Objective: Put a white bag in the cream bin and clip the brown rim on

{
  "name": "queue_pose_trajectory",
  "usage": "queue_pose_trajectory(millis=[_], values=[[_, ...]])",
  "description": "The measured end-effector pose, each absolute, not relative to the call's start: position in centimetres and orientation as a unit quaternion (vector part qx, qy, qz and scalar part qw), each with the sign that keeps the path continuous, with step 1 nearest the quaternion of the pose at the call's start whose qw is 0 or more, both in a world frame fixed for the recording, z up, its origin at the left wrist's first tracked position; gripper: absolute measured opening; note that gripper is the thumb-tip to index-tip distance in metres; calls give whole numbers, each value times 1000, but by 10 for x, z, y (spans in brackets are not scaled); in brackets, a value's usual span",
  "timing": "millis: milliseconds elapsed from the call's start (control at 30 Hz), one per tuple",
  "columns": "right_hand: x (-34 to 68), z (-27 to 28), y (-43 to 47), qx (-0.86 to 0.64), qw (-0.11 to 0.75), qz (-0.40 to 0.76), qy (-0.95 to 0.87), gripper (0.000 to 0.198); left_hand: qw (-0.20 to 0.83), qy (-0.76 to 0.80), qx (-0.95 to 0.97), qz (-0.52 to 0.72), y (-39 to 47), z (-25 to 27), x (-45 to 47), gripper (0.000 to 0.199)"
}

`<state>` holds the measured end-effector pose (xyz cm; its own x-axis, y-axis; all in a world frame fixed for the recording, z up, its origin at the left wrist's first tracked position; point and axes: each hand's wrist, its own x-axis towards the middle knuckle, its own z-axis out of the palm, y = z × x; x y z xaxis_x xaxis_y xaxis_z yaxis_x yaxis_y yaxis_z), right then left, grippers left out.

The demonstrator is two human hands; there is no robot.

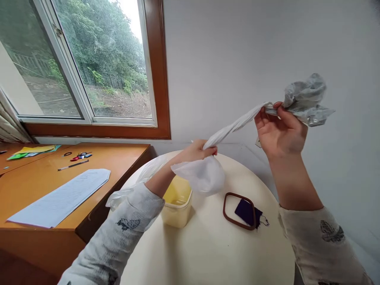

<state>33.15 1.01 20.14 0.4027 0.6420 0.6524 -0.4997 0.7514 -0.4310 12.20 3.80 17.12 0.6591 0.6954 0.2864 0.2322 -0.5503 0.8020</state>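
A white plastic bag [234,126] is stretched between my hands, gathered into a long, narrow, twisted-looking strip. My left hand [197,150] is closed around its lower end, and a loose puff of plastic hangs below the fist. Higher up on the right, my right hand [280,126] pinches the other end between thumb and fingers, palm turned toward me. Crumpled plastic sticks out past that grip. Beneath my left forearm stands a pale yellow bin [177,206], partly hidden by the arm and the hanging plastic.
On the round cream table [204,253] lie a brown hoop frame [225,206] and dark purple cloth [246,211]. More clear plastic [118,198] rests at its left edge. A wooden desk [130,152] holds papers [65,198], a pen [73,165] and small items beside the window.
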Motion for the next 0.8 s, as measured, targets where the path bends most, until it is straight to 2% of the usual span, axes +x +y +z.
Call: queue_pose_trajectory(millis=[233, 433, 567, 633, 700, 800], values=[[310, 165, 34, -112, 798, 431, -406, 10, 319, 311, 806, 390, 55, 172, 77, 10], [288, 117, 65, -174, 750, 521, -369, 8, 255, 415, 787, 378, 53, 134, 57, 10], [273, 100, 64, -213, 701, 532, -424, 14, 247, 435, 782, 372, 50, 107, 53, 12], [264, 97, 55, -243, 653, 511, -504, 16, 252, 439, 783, 363, 48, 97, 54, 12], [254, 95, 43, -294, 563, 472, -612, 18, 266, 439, 785, 348, 46, 90, 56, 13], [240, 91, 22, -327, 409, 412, -746, 38, 294, 433, 788, 323, 43, 90, 54, 12]])
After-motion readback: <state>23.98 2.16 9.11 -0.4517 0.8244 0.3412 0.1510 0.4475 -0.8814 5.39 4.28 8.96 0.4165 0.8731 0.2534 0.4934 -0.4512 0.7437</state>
